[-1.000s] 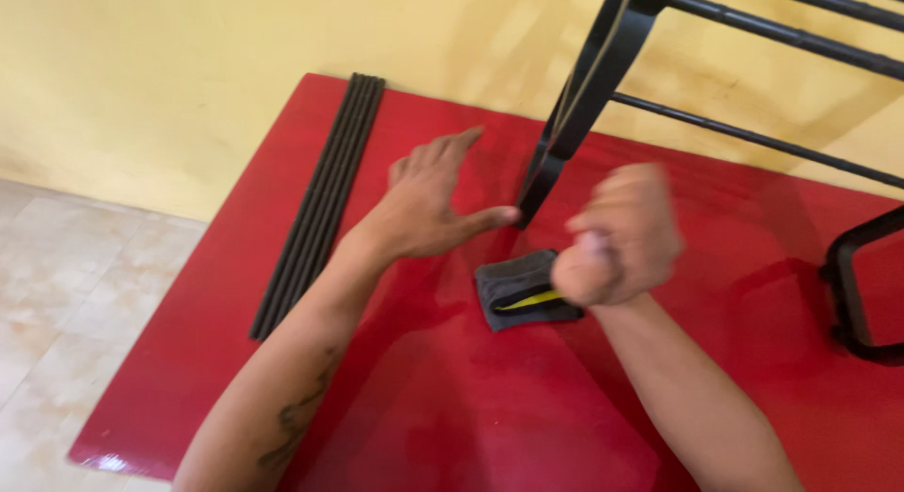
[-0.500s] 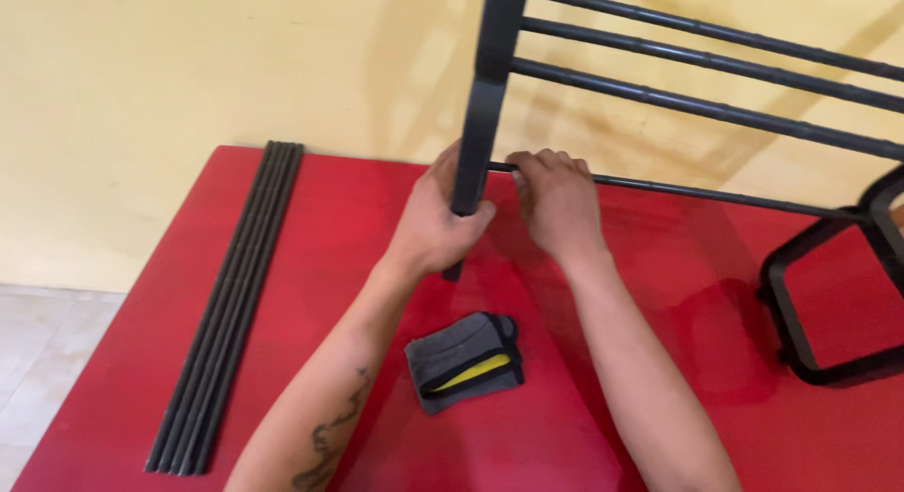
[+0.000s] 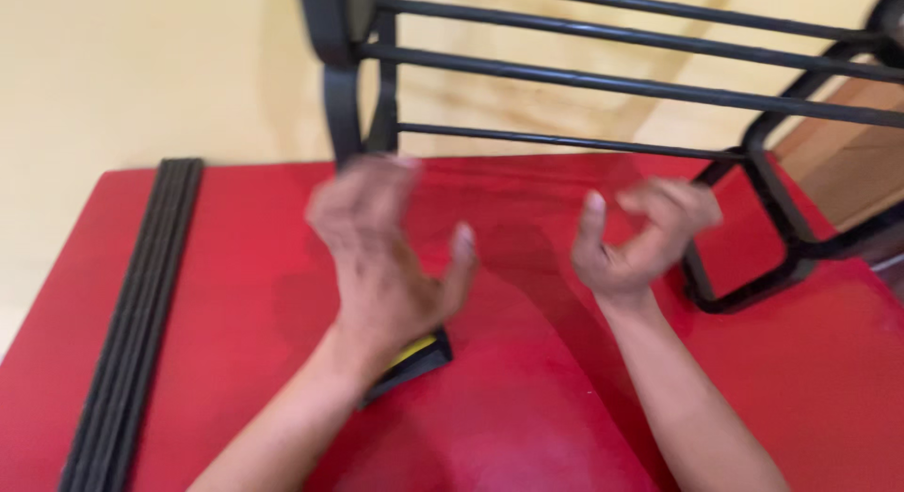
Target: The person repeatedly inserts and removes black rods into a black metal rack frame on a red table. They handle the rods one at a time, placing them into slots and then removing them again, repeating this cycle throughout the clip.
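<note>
My left hand (image 3: 381, 252) hovers blurred above the red surface (image 3: 527, 407), fingers apart, holding nothing, just below the upright post of a black metal rack frame (image 3: 603, 82). My right hand (image 3: 640, 238) is raised to its right, fingers curled and apart, empty, close to the frame's bent side leg (image 3: 753, 219). A small black pouch with a yellow strip (image 3: 414, 358) lies on the surface, mostly hidden under my left wrist.
A bundle of long black rods (image 3: 141, 313) lies along the left edge of the red surface. A yellow wall stands behind. A brownish panel (image 3: 847, 167) shows at the right edge.
Both hands have let go of the frame's post and lower bar and pulled back toward me. The view has shifted, so the frame now spans further to the right.
</note>
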